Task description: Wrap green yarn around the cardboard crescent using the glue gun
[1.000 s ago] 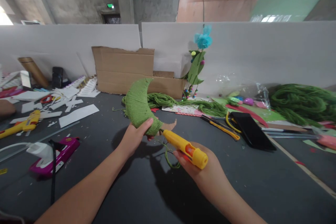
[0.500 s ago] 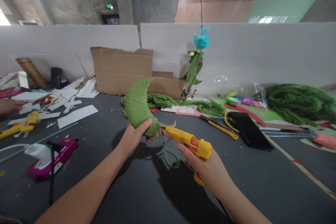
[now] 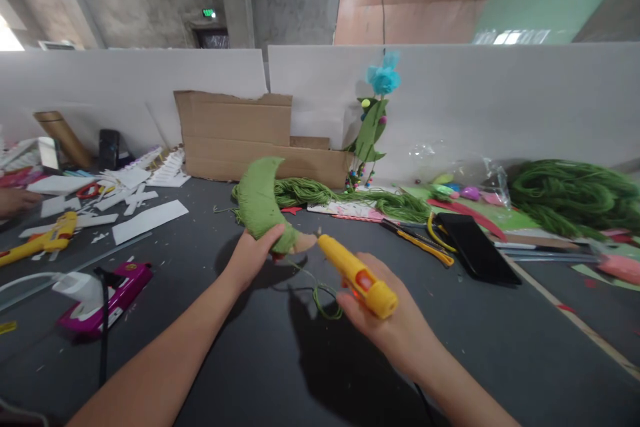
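My left hand [image 3: 260,250] is closed around the lower part of a crescent [image 3: 260,203] wound with green yarn. Bare tan material shows at the crescent's lower right tip. A loose strand of green yarn [image 3: 323,297] trails from it in a loop. My right hand [image 3: 385,320] grips a yellow hot glue gun [image 3: 350,270], its nozzle pointing up and left, close to the bare tip. Whether nozzle and tip touch, I cannot tell. The handle is mostly hidden behind my right hand.
Behind the crescent lies a green yarn hank [image 3: 305,192] by a cardboard sheet [image 3: 230,127]. A magenta power strip [image 3: 107,300], another yellow glue gun [image 3: 47,240] and white scraps are left, near another person's hand [image 3: 17,203]. Scissors [image 3: 420,243] and a black phone [image 3: 475,250] lie right.
The glue gun has turned, its nozzle now pointing more steeply up and its back end lower. The crescent has tilted slightly, and its bare tip shows more clearly.
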### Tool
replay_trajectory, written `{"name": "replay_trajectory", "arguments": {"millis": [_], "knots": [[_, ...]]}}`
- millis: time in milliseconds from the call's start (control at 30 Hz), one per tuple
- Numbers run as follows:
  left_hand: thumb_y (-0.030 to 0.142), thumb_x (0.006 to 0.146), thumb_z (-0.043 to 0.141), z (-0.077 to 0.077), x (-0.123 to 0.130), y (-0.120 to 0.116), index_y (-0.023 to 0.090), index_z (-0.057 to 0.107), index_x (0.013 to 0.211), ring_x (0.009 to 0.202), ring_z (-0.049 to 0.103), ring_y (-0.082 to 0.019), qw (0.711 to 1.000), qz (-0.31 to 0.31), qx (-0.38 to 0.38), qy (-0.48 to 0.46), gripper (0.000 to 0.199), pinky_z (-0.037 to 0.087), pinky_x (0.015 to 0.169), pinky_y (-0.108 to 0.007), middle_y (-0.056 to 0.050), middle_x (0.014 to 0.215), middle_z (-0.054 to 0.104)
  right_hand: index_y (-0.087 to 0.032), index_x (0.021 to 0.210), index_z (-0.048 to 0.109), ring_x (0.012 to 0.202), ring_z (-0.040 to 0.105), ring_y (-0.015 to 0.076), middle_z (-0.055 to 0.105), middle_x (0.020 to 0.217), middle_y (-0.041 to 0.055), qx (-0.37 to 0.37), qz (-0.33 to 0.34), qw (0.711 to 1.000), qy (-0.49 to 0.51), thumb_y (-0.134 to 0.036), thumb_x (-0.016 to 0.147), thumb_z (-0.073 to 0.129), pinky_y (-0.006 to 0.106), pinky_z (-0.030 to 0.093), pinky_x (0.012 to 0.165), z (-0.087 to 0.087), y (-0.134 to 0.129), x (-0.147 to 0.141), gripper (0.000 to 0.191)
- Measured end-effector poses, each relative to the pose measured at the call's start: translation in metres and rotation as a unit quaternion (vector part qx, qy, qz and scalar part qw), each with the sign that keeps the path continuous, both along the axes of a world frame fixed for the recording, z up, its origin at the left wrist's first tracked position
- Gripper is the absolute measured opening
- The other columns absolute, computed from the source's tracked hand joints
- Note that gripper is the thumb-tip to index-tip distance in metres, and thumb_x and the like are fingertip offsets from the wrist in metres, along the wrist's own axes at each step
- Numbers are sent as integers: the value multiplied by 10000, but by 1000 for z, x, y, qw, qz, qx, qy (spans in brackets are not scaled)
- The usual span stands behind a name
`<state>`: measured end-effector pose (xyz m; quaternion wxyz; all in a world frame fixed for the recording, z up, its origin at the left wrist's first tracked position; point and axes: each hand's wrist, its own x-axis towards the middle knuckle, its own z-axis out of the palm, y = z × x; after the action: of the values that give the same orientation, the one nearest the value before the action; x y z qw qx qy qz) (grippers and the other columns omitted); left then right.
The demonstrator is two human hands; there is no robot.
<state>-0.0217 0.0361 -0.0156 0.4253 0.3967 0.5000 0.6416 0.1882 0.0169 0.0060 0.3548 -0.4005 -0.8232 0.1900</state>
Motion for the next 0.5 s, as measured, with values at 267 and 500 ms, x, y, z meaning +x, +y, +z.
{"name": "replay_trajectory", "arguments": {"millis": [267, 500], "knots": [[232, 636, 578, 1, -7, 5, 140, 541, 641, 389, 499, -106, 994, 42, 4, -100, 99, 381, 392, -224, 35, 492, 563, -188, 754, 508, 781, 445, 182, 533, 802, 20, 10, 261, 931, -254, -307, 693, 605, 369, 326, 827, -12, -21, -20, 165], [240, 642, 617, 8, 20, -11, 132, 567, 656, 428, 497, -98, 992, 18, 3, -123, 121, 398, 402, -212, 36, 525, 570, -215, 967, 476, 990, 448, 180, 500, 1060, 37, -121, 201, 971, -34, -242, 677, 654, 313, 330, 888, -13, -18, -17, 341]]}}
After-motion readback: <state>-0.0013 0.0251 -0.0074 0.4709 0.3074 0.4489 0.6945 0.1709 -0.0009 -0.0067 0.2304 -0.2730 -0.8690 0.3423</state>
